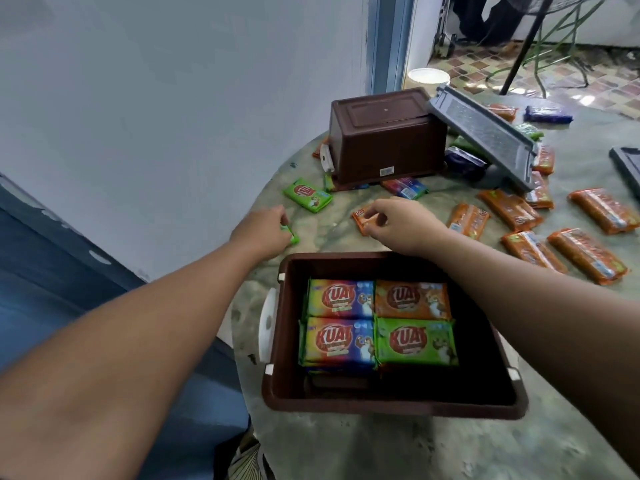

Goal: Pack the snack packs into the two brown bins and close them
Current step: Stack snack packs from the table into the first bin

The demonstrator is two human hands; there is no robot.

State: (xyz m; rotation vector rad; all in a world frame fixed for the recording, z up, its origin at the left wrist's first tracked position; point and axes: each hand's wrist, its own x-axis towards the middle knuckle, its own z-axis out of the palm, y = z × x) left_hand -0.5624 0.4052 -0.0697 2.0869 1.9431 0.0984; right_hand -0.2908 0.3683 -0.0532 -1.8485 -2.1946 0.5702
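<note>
An open brown bin point(277, 386) stands near me on the table, with several snack packs point(415, 341) laid flat inside. Beyond its far rim, my left hand point(263, 230) grips a green snack pack point(290, 233), mostly hidden by the fingers. My right hand point(398, 223) pinches an orange snack pack point(362, 220) lying on the table. A second brown bin point(384, 140) sits upside down at the back, resting on several packs. A grey lid point(485, 133) leans against it. Another green pack point(308, 195) lies near the overturned bin.
Several orange packs point(588, 254) lie scattered on the right side of the round table point(346, 445). Blue and green packs lie behind the leaning lid. A second dark lid point(628, 168) shows at the right edge. A wall stands to the left.
</note>
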